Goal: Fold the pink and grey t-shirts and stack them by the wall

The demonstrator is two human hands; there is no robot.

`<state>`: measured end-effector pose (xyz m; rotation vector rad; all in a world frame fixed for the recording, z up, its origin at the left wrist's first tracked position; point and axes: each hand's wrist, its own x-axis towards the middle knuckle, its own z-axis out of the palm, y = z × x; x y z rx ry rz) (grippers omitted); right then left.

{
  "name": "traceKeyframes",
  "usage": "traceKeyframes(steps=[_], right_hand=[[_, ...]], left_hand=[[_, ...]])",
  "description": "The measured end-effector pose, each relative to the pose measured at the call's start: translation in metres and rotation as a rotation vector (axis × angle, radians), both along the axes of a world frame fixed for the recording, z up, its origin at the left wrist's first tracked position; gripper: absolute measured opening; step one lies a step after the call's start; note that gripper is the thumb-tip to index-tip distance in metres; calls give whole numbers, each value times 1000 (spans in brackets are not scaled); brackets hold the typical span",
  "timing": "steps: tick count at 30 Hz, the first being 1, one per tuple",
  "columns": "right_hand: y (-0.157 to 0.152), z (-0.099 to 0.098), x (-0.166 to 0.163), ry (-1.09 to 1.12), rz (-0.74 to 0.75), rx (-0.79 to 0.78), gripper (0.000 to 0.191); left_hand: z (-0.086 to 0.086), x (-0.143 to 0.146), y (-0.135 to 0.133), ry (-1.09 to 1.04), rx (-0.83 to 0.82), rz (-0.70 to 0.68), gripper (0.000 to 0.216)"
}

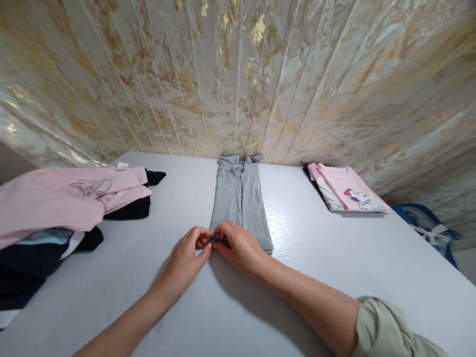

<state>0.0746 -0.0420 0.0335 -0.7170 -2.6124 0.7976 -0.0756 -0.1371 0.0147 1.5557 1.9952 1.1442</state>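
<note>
A grey garment lies lengthwise on the white table, folded into a long narrow shape with a seam line down its middle. Its bunched far end touches the foot of the curtain. At the near left corner, my left hand pinches a small gathered bit of the grey cloth between thumb and fingers. My right hand meets it there, also pinching the cloth, and hides part of the near edge. The near right corner of the garment lies flat beside my right wrist.
On the left is a loose heap of clothes with a pink top over dark pieces. A folded stack with a pink shirt sits at the back right. Behind the table hangs a gold-patterned curtain. A blue-edged bag stands beyond the right edge.
</note>
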Motion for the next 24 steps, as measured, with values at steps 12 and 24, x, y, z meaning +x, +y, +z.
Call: traceKeyframes(steps=[12, 24], right_hand=[[1, 8, -1, -130, -23, 85, 9], [17, 29, 19, -386, 26, 219, 20]], left_hand=[[4, 2, -2, 61, 12, 0, 16], [0, -1, 0, 71, -12, -89, 12]])
